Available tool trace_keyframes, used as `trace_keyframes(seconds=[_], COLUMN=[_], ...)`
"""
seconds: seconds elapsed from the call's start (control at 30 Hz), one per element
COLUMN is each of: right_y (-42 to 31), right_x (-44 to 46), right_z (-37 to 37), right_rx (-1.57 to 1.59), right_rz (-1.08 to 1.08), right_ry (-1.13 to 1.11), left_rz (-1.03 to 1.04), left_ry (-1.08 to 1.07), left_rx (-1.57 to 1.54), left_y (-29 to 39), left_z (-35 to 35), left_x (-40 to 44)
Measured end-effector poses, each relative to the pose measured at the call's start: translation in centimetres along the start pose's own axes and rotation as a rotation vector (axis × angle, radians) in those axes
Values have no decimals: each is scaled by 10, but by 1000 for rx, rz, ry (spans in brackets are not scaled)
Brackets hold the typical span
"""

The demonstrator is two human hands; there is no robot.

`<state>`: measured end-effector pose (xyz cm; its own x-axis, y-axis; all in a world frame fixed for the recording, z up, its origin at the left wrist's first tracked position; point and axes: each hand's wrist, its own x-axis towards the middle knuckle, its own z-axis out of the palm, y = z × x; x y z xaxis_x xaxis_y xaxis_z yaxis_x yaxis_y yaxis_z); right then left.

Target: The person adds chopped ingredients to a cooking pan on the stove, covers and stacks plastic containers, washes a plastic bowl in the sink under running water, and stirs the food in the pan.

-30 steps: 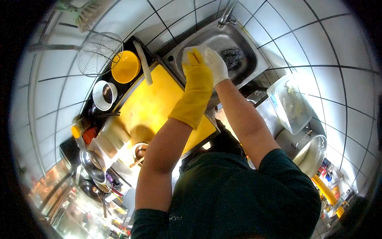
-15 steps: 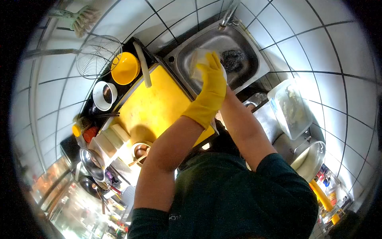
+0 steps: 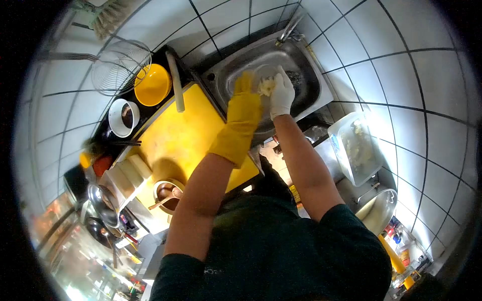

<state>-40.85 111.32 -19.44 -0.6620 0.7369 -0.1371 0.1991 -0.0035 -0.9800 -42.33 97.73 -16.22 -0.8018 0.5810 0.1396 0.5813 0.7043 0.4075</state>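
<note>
My left hand, in a long yellow rubber glove, is over the left part of the sink. Its blurred fingers stretch toward the tap, and I see nothing held in them. A white glove covers my right hand, whose fingers lie along the right side of a round translucent container above the basin. Pale yellowish pieces show between the two hands, at the container's near side. The grip on the container is partly hidden.
A yellow cutting board lies left of the sink, with a bowl near its front. Behind it stand a yellow bowl and a white bowl. A clear tub is at the right; the tap is behind.
My left hand has moved left, off the translucent container it covered. The white-gloved right hand and the pale pieces now show. The whole view has shifted slightly.
</note>
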Motion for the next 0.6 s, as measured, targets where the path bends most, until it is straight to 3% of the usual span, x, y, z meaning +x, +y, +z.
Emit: trace_keyframes(seconds=[0.03,0.1,0.17,0.2,0.3,0.4,0.43,0.47,0.53,0.6], right_y=[-5,-14,-67,-65,-48,-38,-54,-55,-64,-8], right_x=[2,3,-10,-13,-2,37,48,65,113,191], right_z=[2,6,5,3,-4,-19,-23,-30,-37,-48], right_rx=[-107,-547,-979,-978,-794,-743,-511,-654,-525,-722], right_rz=[-108,-456,-702,-821,-795,-886,-730,-418,-249,-638], right_ry=[50,-4,-91,-131,-487,-453,-320,-182,-3,34], left_rz=[-5,-72,-185,-196,-205,-234,-279,-324,-263,-229], left_ry=[-51,48,126,79,41,104,55,5,53,78], left_rx=[-121,-293,-502,-524,-481,-317,-328,-338,-327,-314], left_y=[-2,-11,-11,-17,-29,-14,-8,-5,-9,-13], left_z=[-14,8,18,37,80,66,48,37,31,34], left_x=[-2,-6,-10,-11,-2,8,14,16,22,29])
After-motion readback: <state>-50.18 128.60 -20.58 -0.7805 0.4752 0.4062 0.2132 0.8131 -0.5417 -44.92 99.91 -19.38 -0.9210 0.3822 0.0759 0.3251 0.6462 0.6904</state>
